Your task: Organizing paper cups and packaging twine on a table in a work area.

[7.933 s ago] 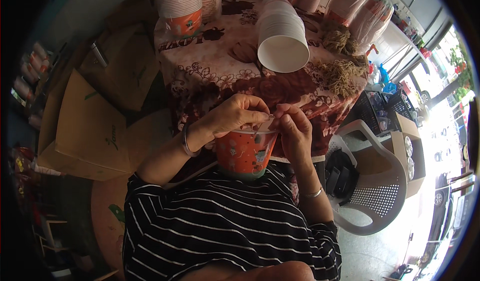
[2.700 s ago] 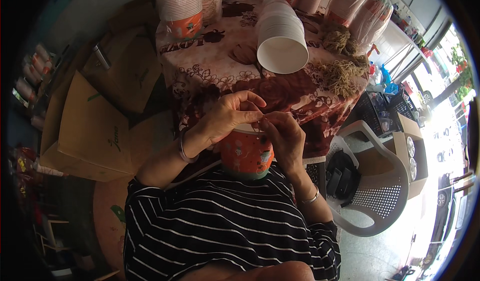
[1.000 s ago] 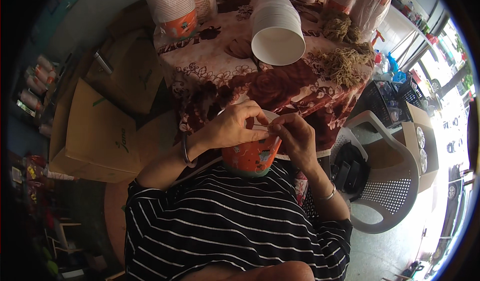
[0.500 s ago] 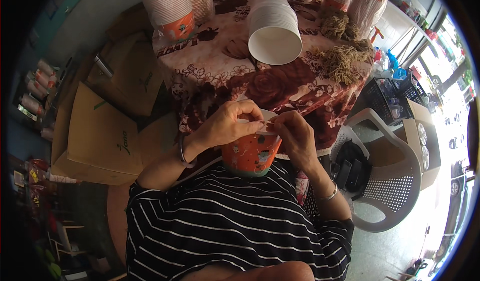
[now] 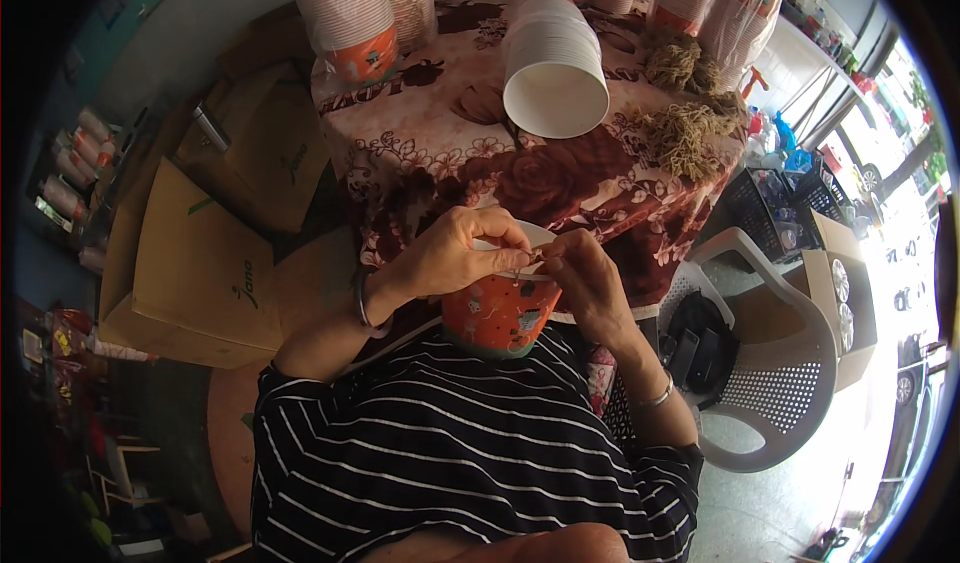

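Note:
An orange paper bucket (image 5: 495, 315) with a printed pattern, a white inside and a green base stands upright in my lap. Over its rim my left hand (image 5: 462, 253) pinches with thumb and fingertips. Close beside it, my right hand (image 5: 592, 281) pinches too, the fingertips of both nearly meeting at the rim's near side. A thin tan cord (image 5: 539, 257) shows between them; most of it is hidden by the fingers. Part of the bucket's opening shows behind my hands.
A flowered cloth covers the table (image 5: 530, 178) ahead. On it lie nested white buckets (image 5: 555, 98) in plastic and tan cord bundles (image 5: 690, 128); bagged stacks (image 5: 350, 23) stand behind. Cardboard boxes (image 5: 200, 263) are at left, a grey plastic chair (image 5: 790, 383) at right.
My fingertips have shifted slightly at the rim, and more of the tan cord shows between them. The view has moved a little; the bucket stays in my lap.

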The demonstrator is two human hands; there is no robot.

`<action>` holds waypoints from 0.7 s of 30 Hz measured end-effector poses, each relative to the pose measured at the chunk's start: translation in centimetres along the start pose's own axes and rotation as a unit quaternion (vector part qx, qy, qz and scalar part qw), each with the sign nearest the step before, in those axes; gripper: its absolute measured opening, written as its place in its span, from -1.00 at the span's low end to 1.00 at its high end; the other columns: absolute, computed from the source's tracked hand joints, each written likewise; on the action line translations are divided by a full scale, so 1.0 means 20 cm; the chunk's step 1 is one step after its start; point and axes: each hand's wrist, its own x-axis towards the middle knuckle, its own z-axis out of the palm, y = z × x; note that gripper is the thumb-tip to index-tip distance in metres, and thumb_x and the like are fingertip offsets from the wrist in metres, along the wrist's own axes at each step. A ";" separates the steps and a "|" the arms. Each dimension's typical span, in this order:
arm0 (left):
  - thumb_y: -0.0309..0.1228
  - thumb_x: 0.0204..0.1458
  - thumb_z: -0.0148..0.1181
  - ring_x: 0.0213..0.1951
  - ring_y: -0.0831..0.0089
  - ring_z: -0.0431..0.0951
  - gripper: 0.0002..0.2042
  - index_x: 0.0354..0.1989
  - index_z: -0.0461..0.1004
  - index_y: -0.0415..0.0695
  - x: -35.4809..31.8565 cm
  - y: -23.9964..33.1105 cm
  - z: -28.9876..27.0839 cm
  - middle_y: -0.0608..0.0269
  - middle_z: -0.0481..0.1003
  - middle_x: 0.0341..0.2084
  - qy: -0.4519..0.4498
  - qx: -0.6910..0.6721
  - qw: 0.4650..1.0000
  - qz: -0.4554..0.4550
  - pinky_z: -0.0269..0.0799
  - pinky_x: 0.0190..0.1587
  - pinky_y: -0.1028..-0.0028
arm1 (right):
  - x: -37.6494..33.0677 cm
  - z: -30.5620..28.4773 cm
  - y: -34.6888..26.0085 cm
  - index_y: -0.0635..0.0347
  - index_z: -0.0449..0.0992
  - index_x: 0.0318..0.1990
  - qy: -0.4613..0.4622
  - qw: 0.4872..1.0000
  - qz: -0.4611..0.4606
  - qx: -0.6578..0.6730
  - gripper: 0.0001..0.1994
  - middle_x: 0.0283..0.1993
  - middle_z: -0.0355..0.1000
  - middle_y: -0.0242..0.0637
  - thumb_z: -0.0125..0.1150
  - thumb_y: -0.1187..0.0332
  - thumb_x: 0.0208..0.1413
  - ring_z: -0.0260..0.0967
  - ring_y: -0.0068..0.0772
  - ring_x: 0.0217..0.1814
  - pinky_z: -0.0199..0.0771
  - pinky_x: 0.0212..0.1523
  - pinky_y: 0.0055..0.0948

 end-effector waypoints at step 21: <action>-0.43 0.11 0.16 -0.34 0.69 0.45 -0.86 -0.30 0.52 -0.27 -0.01 -0.09 -0.02 0.37 0.52 -0.44 -0.033 -0.180 0.973 -0.141 0.38 -0.23 0.63 | 0.03 0.04 0.03 0.28 0.33 -0.22 0.044 0.997 -0.011 0.055 -0.97 -0.25 0.46 -0.29 -0.03 0.54 0.22 0.39 -0.58 -0.15 0.42 -0.05 -0.53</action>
